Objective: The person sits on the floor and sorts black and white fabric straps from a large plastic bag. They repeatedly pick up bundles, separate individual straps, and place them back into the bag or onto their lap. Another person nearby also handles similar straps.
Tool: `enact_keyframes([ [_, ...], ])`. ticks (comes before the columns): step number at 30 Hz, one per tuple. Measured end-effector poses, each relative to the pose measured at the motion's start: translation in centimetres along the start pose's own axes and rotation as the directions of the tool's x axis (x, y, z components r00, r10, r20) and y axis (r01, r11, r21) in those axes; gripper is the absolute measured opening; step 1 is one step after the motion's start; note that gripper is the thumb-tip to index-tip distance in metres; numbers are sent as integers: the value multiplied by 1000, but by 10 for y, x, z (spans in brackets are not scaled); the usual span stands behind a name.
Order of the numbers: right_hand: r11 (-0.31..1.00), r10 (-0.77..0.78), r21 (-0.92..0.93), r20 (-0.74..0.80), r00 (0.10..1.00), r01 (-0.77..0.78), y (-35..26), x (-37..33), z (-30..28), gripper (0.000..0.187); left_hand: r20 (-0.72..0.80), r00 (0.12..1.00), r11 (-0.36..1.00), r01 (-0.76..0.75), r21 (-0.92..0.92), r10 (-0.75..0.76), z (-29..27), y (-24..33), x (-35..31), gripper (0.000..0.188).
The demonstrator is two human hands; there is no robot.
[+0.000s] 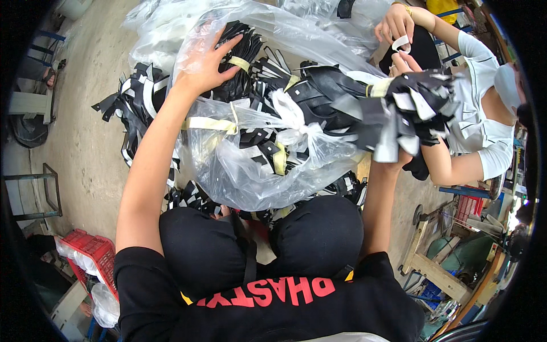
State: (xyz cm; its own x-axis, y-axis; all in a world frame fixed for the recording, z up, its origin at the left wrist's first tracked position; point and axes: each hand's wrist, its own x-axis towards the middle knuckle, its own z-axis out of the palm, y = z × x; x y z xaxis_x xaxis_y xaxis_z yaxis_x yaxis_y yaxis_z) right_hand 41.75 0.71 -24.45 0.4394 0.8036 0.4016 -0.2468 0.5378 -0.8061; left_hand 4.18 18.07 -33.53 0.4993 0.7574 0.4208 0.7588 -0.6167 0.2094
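My left hand (202, 65) is open, fingers spread, against a bundle of black strips (235, 74) tied with a pale yellow band. Clear plastic film lies about that hand. At the right, my right hand (393, 161) is mostly hidden beneath a raised bundle of black and white strips (407, 111), which it grips. A pale band wraps this bundle, and its ends are blurred. Between my hands lies a knotted clear plastic bag (245, 174). More banded bundles (279, 157) show in and around it, and a loose-ended bundle (139, 94) lies left of my forearm.
To the right, a co-worker in a white top (478, 119) holds a small white strip (401, 43) in both hands. A red crate (94, 251) stands at the lower left, near a metal frame (43, 194). A wooden stand (439, 276) is at the lower right.
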Motion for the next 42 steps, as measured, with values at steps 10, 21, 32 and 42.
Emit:
enact_keyframes([
  [10, 990, 98, 104, -45, 994, -93, 21, -32, -23, 56, 300, 953, 999, -25, -46, 37, -36, 76, 4, 76],
  [21, 934, 334, 163, -91, 938, -317, 17, -95, -117, 56, 846, 453, 945, 24, -325, 279, -51, 137, -19, 107],
  [32, 868, 474, 418, -533, 701, -270, 34, -162, -105, 66, 932, 279, 973, -42, -227, 230, -45, 138, -22, 105],
  [42, 773, 570, 614, -558, 603, -163, 19, -173, -85, 65, 952, 209, 974, -63, -216, 225, -42, 137, -21, 109],
])
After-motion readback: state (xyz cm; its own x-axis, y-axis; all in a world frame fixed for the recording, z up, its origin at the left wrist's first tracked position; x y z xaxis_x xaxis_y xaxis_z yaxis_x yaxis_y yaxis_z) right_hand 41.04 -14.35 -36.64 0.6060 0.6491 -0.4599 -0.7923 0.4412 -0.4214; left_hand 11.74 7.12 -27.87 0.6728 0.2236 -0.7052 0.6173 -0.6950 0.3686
